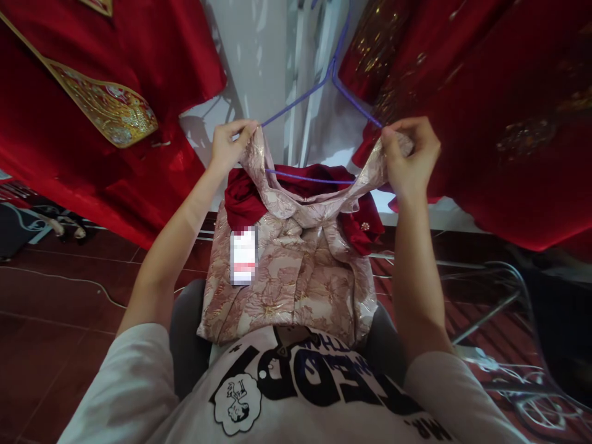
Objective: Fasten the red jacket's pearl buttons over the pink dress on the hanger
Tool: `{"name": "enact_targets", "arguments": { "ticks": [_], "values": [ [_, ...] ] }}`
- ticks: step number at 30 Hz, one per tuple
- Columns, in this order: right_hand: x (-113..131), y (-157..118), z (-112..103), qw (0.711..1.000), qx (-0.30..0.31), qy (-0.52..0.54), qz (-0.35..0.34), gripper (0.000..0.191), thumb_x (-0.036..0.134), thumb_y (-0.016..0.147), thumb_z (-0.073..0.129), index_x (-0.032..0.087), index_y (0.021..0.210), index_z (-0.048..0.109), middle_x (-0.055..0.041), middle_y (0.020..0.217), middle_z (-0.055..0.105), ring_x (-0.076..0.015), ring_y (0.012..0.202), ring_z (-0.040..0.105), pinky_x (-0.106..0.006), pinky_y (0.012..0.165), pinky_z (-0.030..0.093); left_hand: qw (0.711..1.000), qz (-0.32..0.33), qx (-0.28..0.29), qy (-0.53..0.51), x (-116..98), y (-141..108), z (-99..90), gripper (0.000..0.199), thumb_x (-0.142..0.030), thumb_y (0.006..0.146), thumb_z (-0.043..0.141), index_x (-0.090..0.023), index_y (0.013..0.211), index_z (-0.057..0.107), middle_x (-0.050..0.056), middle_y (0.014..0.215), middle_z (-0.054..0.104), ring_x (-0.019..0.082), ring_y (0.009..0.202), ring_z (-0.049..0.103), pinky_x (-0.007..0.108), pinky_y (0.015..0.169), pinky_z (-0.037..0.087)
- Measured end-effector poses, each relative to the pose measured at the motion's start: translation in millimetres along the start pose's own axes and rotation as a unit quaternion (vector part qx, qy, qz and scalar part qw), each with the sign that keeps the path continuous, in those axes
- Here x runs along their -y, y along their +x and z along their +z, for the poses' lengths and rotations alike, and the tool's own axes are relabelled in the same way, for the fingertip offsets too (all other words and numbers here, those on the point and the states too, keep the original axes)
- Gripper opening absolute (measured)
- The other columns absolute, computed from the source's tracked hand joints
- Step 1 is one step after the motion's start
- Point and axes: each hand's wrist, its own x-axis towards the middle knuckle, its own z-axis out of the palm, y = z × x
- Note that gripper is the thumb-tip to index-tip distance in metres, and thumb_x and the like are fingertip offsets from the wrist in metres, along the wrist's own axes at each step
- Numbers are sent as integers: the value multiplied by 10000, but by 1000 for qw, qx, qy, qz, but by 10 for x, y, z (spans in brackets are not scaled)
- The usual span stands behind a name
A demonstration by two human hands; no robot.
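A pink-beige dress with a floral, gold-flecked pattern hangs from a purple hanger in front of my body. My left hand pinches its left shoulder strap close to the hanger's arm. On the other side my right hand grips the right shoulder strap, thumb on top. Between the hands the neckline droops, and the hanger's lower bar shows behind it. Dark red cloth with a small ornament on its right part lies at both sides of the neckline. A white tag hangs on the dress front at left.
Red garments with gold embroidery hang at left, and more red garments hang at right. A metal-framed chair stands at lower right near white cables. Shoes and a thin cord lie on the tiled floor at left.
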Motion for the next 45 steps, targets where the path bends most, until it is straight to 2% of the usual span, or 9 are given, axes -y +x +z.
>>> {"name": "enact_targets", "arguments": {
  "ticks": [5,11,18,26,30,34,38,40,45],
  "values": [
    [0,0,26,1000,-4,2,3,28,234,910,675,217,909,652,-40,892,707,-194,851,649,-382,865,532,994,-102,37,-28,162,100,-128,727,-951,887,444,-274,908,710,-13,691,710,170,946,681,448,995,578],
    [99,-29,33,999,-6,-28,21,35,264,914,640,241,892,627,-62,916,727,-206,851,644,-371,845,527,974,-210,70,-42,573,-42,-283,378,-557,797,860,-221,815,689,2,695,688,176,814,675,386,862,584],
    [100,-20,19,999,4,-24,24,55,304,916,628,256,899,609,-73,943,732,-210,855,632,-371,843,515,961,-188,201,-4,538,-211,-194,197,-231,669,862,-212,821,737,53,795,755,256,948,731,417,903,619],
    [111,-44,8,1000,13,-11,22,73,317,944,622,246,950,606,-78,973,717,-215,879,627,-388,872,493,987,-161,24,6,429,128,-562,502,-503,657,1000,-211,718,596,-52,673,580,115,794,543,337,865,511],
    [241,-153,12,999,-10,-39,4,113,360,968,623,251,938,618,-60,983,730,-218,917,666,-392,909,496,988,-93,-77,99,77,309,-720,497,-453,841,932,-159,762,539,-76,716,480,53,769,422,295,890,466],
    [402,-308,26,997,-35,-64,-1,152,389,998,611,239,969,613,-56,1014,724,-249,981,688,-463,1004,462,987,16,-89,131,-571,236,-422,365,-260,935,858,-175,795,532,-57,754,493,74,739,434,277,787,468],
    [433,-371,22,996,-45,-72,-13,160,390,1003,616,230,990,622,-31,1012,720,-248,982,699,-502,1028,456,996,71,27,56,-1026,-43,69,296,-420,967,798,-235,851,598,-13,808,597,160,756,559,329,745,497],
    [410,-317,0,997,-40,-72,-10,138,349,978,658,212,978,647,-40,1010,734,-251,975,707,-483,994,480,994,30,93,42,-1028,-109,211,291,-418,941,820,-231,846,618,-10,824,617,196,837,641,359,816,550],
    [418,89,-101,990,36,-115,70,454,443,1013,659,180,646,607,-51,679,682,-201,735,667,-414,864,515,996,-46,82,-2,-602,66,196,287,-303,785,935,-221,822,663,34,983,681,329,1227,655,450,981,583]
  ]
}}
